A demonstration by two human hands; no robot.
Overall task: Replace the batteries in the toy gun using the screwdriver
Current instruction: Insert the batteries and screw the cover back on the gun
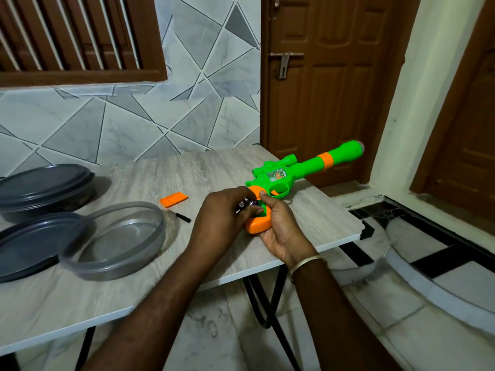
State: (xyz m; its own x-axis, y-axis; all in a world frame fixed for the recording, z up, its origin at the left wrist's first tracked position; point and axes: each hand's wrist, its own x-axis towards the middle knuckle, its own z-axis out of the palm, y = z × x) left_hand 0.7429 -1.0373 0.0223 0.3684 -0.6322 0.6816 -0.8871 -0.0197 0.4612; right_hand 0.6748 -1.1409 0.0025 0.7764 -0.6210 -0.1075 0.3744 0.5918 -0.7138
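Note:
A green toy gun with an orange grip lies over the table's right part, its barrel reaching past the far right edge. My right hand grips the orange handle from below. My left hand pinches a small battery at the open compartment in the handle. The orange battery cover lies loose on the table to the left. Beside it lies a thin black screwdriver, half hidden behind a bowl's rim.
A clear round bowl and a dark lid sit front left, with a lidded grey container behind them. The grey table ends close to my right wrist. A tiled wall and a wooden door stand behind.

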